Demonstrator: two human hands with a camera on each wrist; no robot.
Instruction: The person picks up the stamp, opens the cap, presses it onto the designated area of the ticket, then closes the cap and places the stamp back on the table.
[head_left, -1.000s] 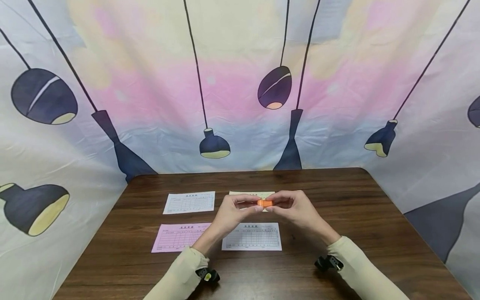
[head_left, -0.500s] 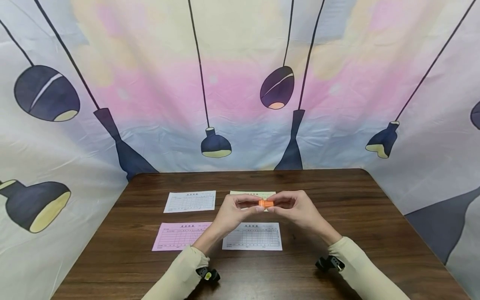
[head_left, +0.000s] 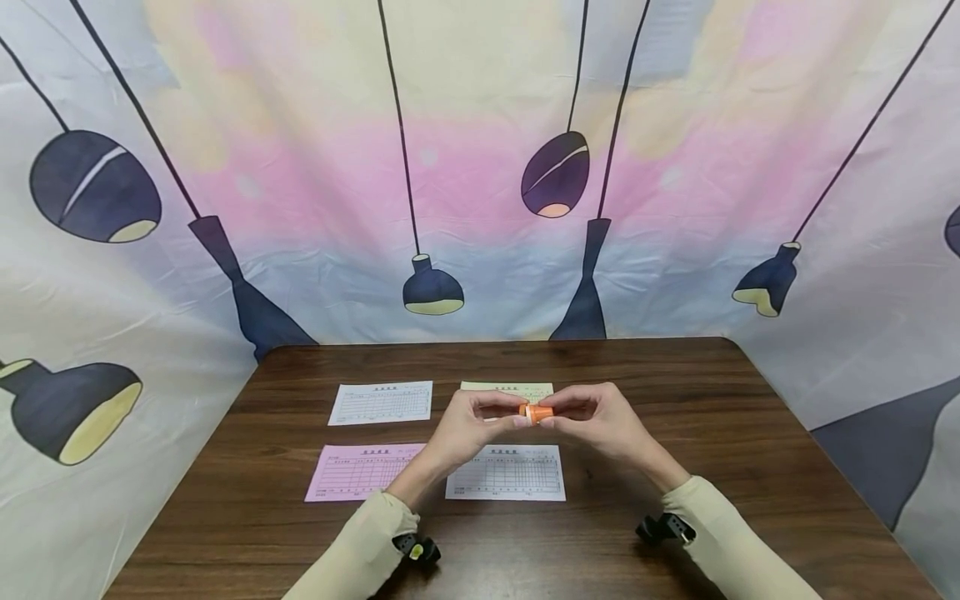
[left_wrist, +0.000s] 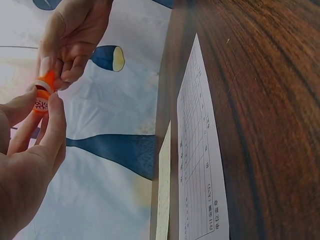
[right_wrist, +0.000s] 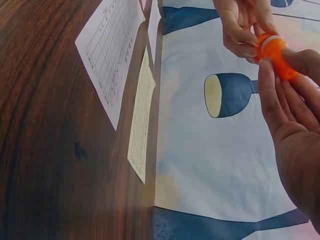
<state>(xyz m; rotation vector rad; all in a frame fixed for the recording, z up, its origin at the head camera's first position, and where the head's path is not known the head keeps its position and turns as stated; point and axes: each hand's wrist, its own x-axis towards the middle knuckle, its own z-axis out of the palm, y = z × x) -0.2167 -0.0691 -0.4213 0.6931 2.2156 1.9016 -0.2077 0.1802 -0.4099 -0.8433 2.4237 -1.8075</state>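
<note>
Both hands hold a small orange cylinder (head_left: 536,412) above the middle of the brown table (head_left: 750,433). My left hand (head_left: 480,425) pinches its left end and my right hand (head_left: 592,417) pinches its right end. A white band shows between the two orange parts. In the left wrist view the cylinder (left_wrist: 44,90) sits between my left hand's fingertips (left_wrist: 54,107) and the right hand (left_wrist: 70,35), with a red-and-white face on its lower end. The right wrist view shows the cylinder (right_wrist: 275,52) gripped by my right hand (right_wrist: 295,130), the left hand (right_wrist: 240,25) beyond it.
Several printed forms lie flat on the table: a white one (head_left: 381,402) far left, a pale yellow one (head_left: 506,387) behind the hands, a pink one (head_left: 363,472) near left, a white one (head_left: 506,483) under the hands. A lamp-patterned curtain (head_left: 480,167) surrounds the table.
The cylinder's two orange parts have come slightly apart, and a white band now shows between them. Both hands stay in about the same place.
</note>
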